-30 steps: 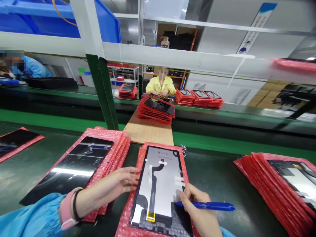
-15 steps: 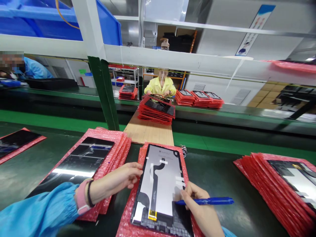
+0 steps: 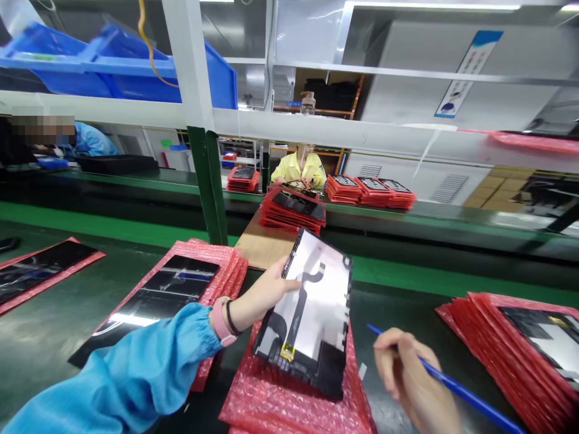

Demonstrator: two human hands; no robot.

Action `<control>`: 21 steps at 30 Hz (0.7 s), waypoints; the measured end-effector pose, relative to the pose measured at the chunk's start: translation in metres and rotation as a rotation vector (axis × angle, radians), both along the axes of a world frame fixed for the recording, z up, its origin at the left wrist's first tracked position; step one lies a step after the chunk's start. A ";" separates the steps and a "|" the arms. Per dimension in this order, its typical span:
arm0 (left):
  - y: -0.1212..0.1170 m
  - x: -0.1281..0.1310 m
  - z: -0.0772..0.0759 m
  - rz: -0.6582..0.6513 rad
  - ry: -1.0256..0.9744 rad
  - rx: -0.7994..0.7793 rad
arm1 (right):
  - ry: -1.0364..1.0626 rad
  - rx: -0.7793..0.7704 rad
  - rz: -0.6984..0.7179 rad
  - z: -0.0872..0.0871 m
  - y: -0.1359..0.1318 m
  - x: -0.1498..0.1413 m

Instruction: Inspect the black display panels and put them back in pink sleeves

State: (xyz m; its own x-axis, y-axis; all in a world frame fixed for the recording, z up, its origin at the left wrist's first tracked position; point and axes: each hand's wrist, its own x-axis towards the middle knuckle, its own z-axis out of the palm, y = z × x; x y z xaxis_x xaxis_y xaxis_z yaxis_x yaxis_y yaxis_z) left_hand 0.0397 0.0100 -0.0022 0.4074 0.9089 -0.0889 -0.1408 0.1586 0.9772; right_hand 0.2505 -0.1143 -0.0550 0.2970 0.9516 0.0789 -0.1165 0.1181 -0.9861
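Gripping the screen by its left edge, the left hand holds it tilted at frame centre; the right holds a pen, lower right. Probably light, stiff, fragile: edges suit best. Underside support I cannot tell.

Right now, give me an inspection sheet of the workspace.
Surface: dark green tabletop
Items in hand: display panel, tilted over red bubble wrap, lower-edge contact unclear; blue pen
Clutter: pale scrap near the wrap's right edge
Hands: left hand grips the panel's left edge; right hand holds the pen
Cables: yellow cord hanging before blue bins; dark ribbon strip on the panel
Surroundings: left stack and right stack of wrapped panels; person in yellow opposite
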 end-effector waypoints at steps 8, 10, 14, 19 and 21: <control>0.011 0.015 0.049 0.081 -0.189 0.388 | -0.051 0.264 -0.240 0.047 0.014 0.018; 0.015 0.020 0.052 0.075 -0.250 0.418 | -0.049 0.322 -0.293 0.052 0.020 0.015; 0.022 0.025 0.053 0.077 -0.325 0.370 | -0.013 0.330 -0.432 0.059 0.034 0.009; 0.028 0.019 0.049 0.100 -0.347 0.332 | 0.114 0.193 -0.230 0.060 0.049 0.005; 0.031 0.013 0.043 0.120 -0.338 0.329 | 0.170 0.155 -0.092 0.057 0.053 0.001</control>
